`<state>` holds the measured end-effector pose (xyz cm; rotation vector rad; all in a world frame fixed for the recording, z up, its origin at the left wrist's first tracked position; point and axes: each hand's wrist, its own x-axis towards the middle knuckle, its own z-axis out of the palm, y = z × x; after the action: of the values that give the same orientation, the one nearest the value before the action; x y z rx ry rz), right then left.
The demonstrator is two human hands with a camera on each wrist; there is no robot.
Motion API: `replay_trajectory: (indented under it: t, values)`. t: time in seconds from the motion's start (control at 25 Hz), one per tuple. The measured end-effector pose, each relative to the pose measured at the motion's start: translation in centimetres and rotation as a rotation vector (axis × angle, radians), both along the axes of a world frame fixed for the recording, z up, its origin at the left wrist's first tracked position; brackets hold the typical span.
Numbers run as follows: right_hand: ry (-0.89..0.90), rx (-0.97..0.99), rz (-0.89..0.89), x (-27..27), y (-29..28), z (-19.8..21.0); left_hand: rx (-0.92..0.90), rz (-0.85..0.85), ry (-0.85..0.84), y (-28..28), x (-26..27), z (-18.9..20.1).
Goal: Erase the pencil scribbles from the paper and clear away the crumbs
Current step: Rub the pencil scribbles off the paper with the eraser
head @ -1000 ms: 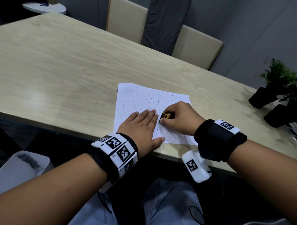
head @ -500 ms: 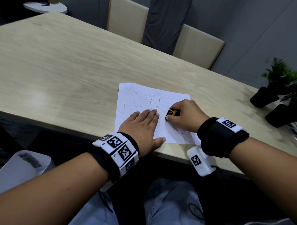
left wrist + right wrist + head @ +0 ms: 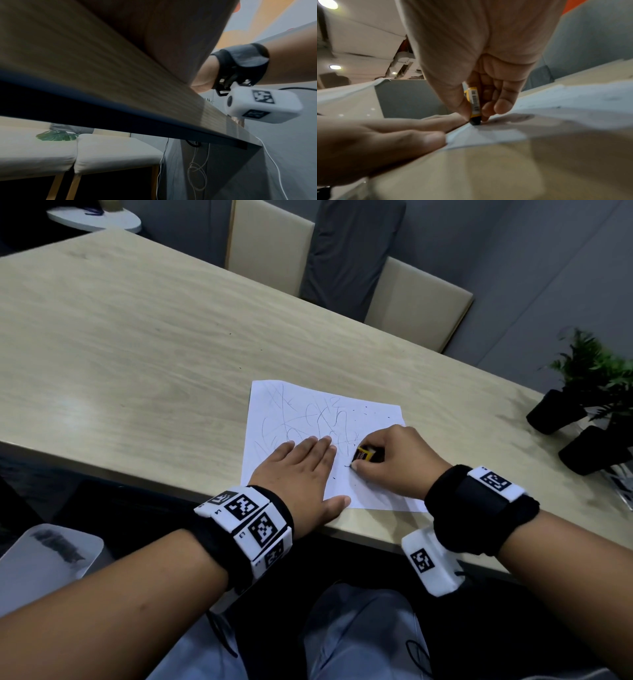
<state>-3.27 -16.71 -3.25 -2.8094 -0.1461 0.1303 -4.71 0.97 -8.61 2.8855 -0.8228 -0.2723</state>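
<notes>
A white sheet of paper with grey pencil scribbles lies near the front edge of the wooden table. My left hand lies flat on its lower left part, fingers straight. My right hand pinches a black eraser in a yellow sleeve and presses its dark tip onto the paper just right of the left fingertips. Small dark crumbs dot the sheet near its right edge. In the right wrist view the eraser stands upright on the paper, held between thumb and fingers.
Two potted plants in black pots stand at the table's right end. Beige chairs with a grey cushion sit behind the table. The left wrist view looks under the table edge at bench seats and hanging cables.
My right hand has rubbed the eraser back and forth a short way on the paper beside the left fingertips. The left hand has stayed flat in place.
</notes>
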Motion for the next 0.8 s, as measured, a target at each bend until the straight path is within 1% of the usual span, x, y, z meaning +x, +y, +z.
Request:
replay_trajectory:
  t: [0.08, 0.28, 0.4, 0.52, 0.64, 0.8]
  values:
    - [0.023, 0.008, 0.048, -0.4, 0.7, -0.2, 0.002, -0.003, 0.000, 0.1, 0.1, 0.0]
    - [0.012, -0.039, -0.068, 0.8, -1.4, 0.5, 0.004, -0.018, 0.013, 0.2, 0.0, 0.1]
    - [-0.006, 0.042, -0.147, 0.7, -2.6, 1.2, -0.022, -0.032, 0.021, 1.2, -0.1, 0.1]
    - [0.034, 0.107, -0.209, 0.3, -3.3, 1.3, -0.078, -0.008, 0.009, 1.3, -0.7, 0.8]
    - [0.067, 0.132, -0.173, -0.2, -2.7, 0.9, -0.143, 0.019, -0.025, -0.6, -0.8, 1.3]
    - [0.012, 0.096, -0.067, 0.2, -1.4, 0.7, -0.074, 0.071, -0.002, -2.9, 0.2, 0.4]
